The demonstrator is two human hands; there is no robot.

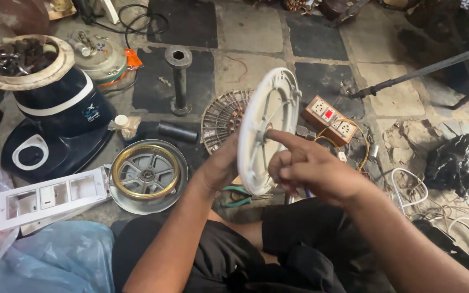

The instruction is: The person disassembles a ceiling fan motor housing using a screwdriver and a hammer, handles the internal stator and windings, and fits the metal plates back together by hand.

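Note:
I hold a round white motor cover plate (264,127) on edge in front of me. My left hand (221,165) grips it from behind at its lower left rim. My right hand (305,165) is at its near face, index finger stretched to the hub at the centre, the other fingers curled. Behind the plate lies a round wound stator with copper coils (221,116). Green-handled pliers (240,196) lie on the floor under the plate.
A metal rotor disc with a brass ring (146,174) lies at left, by a white switch plate (50,196) and a dark blue appliance base (61,116). A black steel post (179,78) stands behind. A wooden socket board (330,119) and loose wires (435,201) are at right.

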